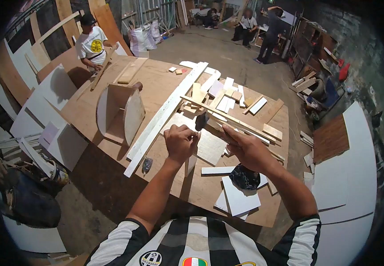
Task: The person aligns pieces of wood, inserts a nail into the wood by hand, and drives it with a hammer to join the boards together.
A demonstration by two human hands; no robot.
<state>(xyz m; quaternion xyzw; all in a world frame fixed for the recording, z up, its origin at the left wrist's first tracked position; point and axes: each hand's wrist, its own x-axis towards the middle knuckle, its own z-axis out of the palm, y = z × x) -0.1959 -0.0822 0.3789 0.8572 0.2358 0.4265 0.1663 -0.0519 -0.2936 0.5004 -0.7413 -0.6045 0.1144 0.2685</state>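
Observation:
My right hand [248, 150] is wrapped round the wooden handle of a hammer [201, 121], whose dark head hangs close beside my left fingertips. With thumb and finger pinched together, my left hand [181, 142] holds a thin, small piece that looks like a nail [198, 134]. Below that hand, a narrow board [190, 165] stands on edge on the table, partly hidden by my wrist. A flat pale panel [203, 145] lies behind it, under both hands.
The plywood table [78, 106] carries a curved-sided wooden box [120, 113], long white strips [167, 117], several offcuts, a black plastic bag [245, 177] and white panels [240, 197]. A co-worker [93, 44] handles wood at the far left corner. Other people are in the background.

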